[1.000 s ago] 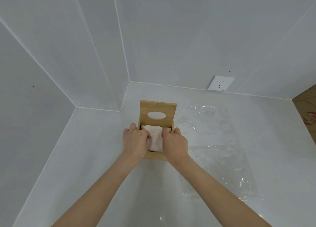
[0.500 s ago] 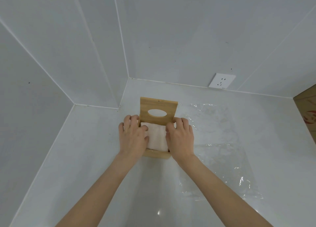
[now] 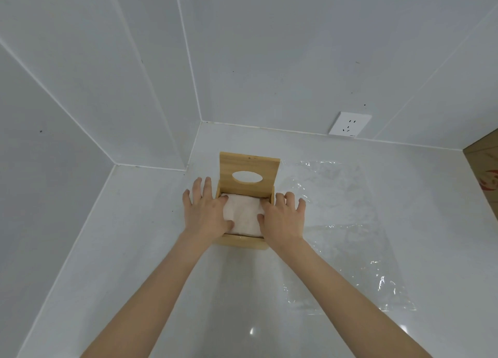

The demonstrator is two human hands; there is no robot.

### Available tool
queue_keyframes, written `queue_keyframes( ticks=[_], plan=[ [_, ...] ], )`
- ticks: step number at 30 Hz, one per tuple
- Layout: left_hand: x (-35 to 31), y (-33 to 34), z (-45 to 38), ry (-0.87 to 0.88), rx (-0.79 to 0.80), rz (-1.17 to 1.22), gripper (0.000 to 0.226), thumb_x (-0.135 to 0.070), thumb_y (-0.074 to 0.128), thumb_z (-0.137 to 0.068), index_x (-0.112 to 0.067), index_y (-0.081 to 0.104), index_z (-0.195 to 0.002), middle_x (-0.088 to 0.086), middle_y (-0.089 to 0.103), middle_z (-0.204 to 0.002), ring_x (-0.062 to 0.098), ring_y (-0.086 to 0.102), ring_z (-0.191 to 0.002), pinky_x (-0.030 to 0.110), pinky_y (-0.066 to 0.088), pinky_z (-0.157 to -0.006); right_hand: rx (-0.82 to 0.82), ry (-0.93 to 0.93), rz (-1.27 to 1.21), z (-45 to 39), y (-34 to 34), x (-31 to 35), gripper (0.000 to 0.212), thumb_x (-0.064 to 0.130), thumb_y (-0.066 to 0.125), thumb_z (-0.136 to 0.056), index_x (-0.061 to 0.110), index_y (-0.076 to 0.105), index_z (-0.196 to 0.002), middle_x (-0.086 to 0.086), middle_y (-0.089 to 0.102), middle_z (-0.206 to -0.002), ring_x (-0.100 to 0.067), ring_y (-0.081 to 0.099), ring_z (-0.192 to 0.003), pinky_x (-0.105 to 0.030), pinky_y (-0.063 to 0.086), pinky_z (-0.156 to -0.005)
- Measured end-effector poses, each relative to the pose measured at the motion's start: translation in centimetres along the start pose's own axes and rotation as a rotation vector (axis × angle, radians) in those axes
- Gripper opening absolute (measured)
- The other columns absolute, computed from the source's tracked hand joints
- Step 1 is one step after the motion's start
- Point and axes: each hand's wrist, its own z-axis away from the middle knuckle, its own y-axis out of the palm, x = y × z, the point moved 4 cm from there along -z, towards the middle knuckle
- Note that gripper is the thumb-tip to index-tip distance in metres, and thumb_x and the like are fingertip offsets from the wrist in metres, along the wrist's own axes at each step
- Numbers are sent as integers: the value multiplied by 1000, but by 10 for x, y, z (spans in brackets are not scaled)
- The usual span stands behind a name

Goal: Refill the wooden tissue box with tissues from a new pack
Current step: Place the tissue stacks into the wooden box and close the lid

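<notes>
A wooden tissue box (image 3: 241, 241) stands on the white counter, its lid (image 3: 249, 175) with an oval hole tipped up at the back. A stack of white tissues (image 3: 244, 215) lies inside the box. My left hand (image 3: 206, 211) rests on the box's left side with fingers spread, thumb and index finger on the tissues. My right hand (image 3: 283, 215) lies on the right side, fingers spread, thumb and a fingertip pressing the tissues. Neither hand grips anything.
A flat, clear plastic wrapper (image 3: 350, 223) lies on the counter to the right of the box. A white wall socket (image 3: 349, 124) sits on the back wall. A cardboard box (image 3: 485, 174) shows at the right edge. White walls close in at left and back.
Both hands have opened from curled fingers over the tissues to flat, spread fingers that reach farther back along the box's sides. The tissues sit lower and flatter in the box.
</notes>
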Motion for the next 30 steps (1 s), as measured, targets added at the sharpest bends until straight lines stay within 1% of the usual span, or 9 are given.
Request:
queue_keyframes(
  ticks=[6, 9, 12, 18, 24, 26, 27, 29, 30],
  plan=[
    [-2, -3, 2, 4, 48, 3, 66, -45, 69, -69, -27, 47, -128, 12, 3, -156, 30, -10, -142, 50, 5, -114, 50, -19, -41, 0, -4, -3, 36, 28, 41, -92, 19, 48, -127, -9, 47, -130, -30, 26, -132, -50, 15, -112],
    [-2, -4, 4, 8, 82, 26, 76, -45, 72, -65, -28, 39, -132, 12, 2, -156, 31, -10, -142, 50, 5, -113, 78, -31, -116, 3, -8, -9, 46, 31, 51, -82, 20, 46, -126, -8, 45, -130, -30, 24, -132, -48, 16, -111],
    [0, -3, 4, -20, 128, -10, 80, -45, 72, -65, -29, 34, -134, 14, 1, -155, 33, -10, -142, 51, 6, -113, 131, -46, -74, 4, -12, -8, 53, 30, 59, -74, 18, 46, -124, -9, 41, -132, -30, 19, -135, -50, 13, -113],
    [-4, 0, -2, -18, 122, -102, 78, -42, 72, -66, -24, 35, -131, 14, 2, -155, 33, -9, -142, 49, 9, -113, 183, -88, 151, -2, -14, 2, 50, 25, 57, -77, 8, 45, -124, -15, 31, -142, -31, 12, -138, -53, 4, -116],
    [-1, -2, 0, -4, 136, -38, 77, -39, 72, -66, -25, 35, -132, 14, 6, -154, 32, -6, -142, 47, 11, -113, 196, -81, 17, 1, -16, -3, 49, 19, 57, -77, 14, 46, -125, -11, 36, -138, -31, 15, -138, -48, 10, -115],
    [0, -11, 2, 0, 125, 85, 67, -37, 71, -69, -25, 44, -129, 13, 16, -153, 29, 3, -142, 44, 18, -112, 147, -105, -135, 3, -24, -7, 44, 21, 57, -79, 19, 53, -122, -7, 43, -134, -29, 22, -136, -41, 18, -112],
    [2, -19, 3, -7, 77, 197, 58, -35, 70, -71, -23, 49, -124, 11, 27, -149, 27, 15, -140, 42, 25, -108, 86, -104, -214, 3, -31, -11, 37, 21, 55, -82, 20, 58, -119, -5, 50, -130, -28, 30, -132, -38, 26, -107],
    [7, -38, 4, -48, -103, 465, 39, -30, 67, -76, -19, 55, -111, 5, 51, -130, 24, 43, -122, 37, 39, -92, -82, -57, -335, 2, -50, -20, 25, 20, 48, -87, 16, 65, -104, -3, 64, -112, -26, 50, -113, -36, 42, -91],
    [9, -49, 5, -61, -199, 572, 34, -28, 66, -78, -18, 54, -107, 2, 56, -121, 22, 52, -111, 35, 43, -85, -162, -15, -410, 1, -60, -25, 22, 20, 47, -88, 14, 65, -99, -3, 68, -102, -26, 57, -102, -35, 46, -82]
  ],
)
